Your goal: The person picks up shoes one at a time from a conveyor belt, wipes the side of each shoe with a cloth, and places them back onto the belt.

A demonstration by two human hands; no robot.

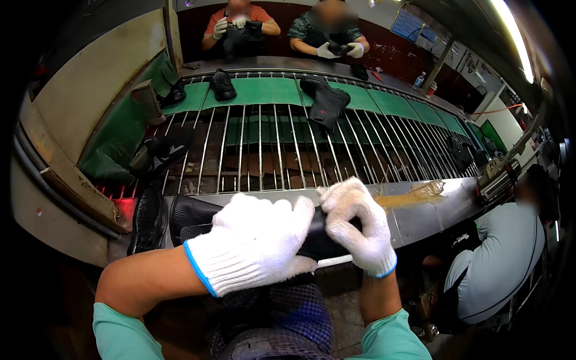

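The left hand (252, 243), in a white knit glove, lay curled over a black shoe (198, 219) at about six o'clock, pressing it against the metal ledge (432, 207). The right hand (357, 225) pinched the shoe's dark end between fingertips. Thick gloves probably dulled the grip, so the smooth leather could have slipped and dropped off the ledge toward the lap. A sticky amber smear (414, 195) at three o'clock sat near; dragging the shoe that way might have soiled it. Another shoe (149, 219) crowded the nine o'clock side.
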